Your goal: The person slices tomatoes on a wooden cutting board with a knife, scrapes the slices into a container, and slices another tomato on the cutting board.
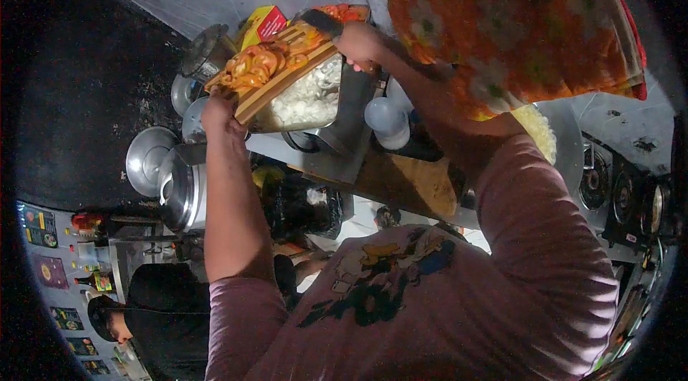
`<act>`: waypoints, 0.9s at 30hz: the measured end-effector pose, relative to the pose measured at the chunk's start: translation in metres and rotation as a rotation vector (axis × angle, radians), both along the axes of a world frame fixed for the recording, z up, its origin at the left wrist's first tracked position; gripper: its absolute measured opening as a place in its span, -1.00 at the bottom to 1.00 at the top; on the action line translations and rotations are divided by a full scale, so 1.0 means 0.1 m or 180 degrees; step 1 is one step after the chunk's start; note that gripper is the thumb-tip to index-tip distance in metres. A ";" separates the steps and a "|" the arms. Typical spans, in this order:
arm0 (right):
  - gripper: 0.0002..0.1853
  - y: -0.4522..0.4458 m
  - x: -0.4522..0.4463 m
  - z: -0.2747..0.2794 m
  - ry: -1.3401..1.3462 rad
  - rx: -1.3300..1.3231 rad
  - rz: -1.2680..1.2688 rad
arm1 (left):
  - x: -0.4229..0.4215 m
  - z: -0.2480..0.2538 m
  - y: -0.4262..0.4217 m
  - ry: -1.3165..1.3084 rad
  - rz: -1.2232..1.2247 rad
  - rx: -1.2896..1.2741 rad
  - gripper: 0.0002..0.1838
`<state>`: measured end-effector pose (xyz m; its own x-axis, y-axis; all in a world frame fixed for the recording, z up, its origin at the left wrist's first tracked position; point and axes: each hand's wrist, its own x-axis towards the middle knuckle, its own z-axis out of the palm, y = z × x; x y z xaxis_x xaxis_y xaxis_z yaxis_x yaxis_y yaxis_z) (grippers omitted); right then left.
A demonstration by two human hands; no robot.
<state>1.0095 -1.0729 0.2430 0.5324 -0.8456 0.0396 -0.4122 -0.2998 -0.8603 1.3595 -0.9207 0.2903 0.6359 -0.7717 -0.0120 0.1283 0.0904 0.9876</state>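
Observation:
My left hand (221,114) is closed around the near left end of a striped wooden cutting board (290,80). Sliced tomatoes (256,65) lie heaped on the board, mostly toward its left end. At the board's right end, my right hand (360,44) is closed on what looks like a knife (322,22) with a broad dark blade, over the far edge of the board. Whether this hand also grips the board is hidden. Under the board sits a rectangular metal tray (338,105) of chopped white pieces, perhaps onion (304,103), partly covered by the board.
A yellow and red box (264,26) stands behind the board. Right of the tray is a whitish translucent container (387,121). Metal pots and lids (152,159) stand at left. An orange patterned cloth (516,22) hangs at upper right. A person in black (165,309) is at lower left.

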 end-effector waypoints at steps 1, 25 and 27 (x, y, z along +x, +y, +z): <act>-0.55 -0.10 0.01 -0.08 0.0264 -0.0381 0.0176 | 0.08 -0.06 -0.03 0.0016 -0.0118 -0.0155 -0.50; -0.64 0.86 0.12 0.53 -0.0583 0.0846 0.0246 | 0.28 0.21 0.16 -0.1737 0.0343 0.1126 -0.40; -0.64 0.85 0.13 0.50 -0.0592 0.0828 0.0200 | 0.44 0.11 0.02 -0.1635 0.0298 0.0966 -0.41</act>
<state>1.0226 -0.9880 0.2932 0.5878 -0.8058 -0.0719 -0.2283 -0.0799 -0.9703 1.4034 -0.9187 0.3010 0.6838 -0.7223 0.1038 -0.3669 -0.2174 0.9045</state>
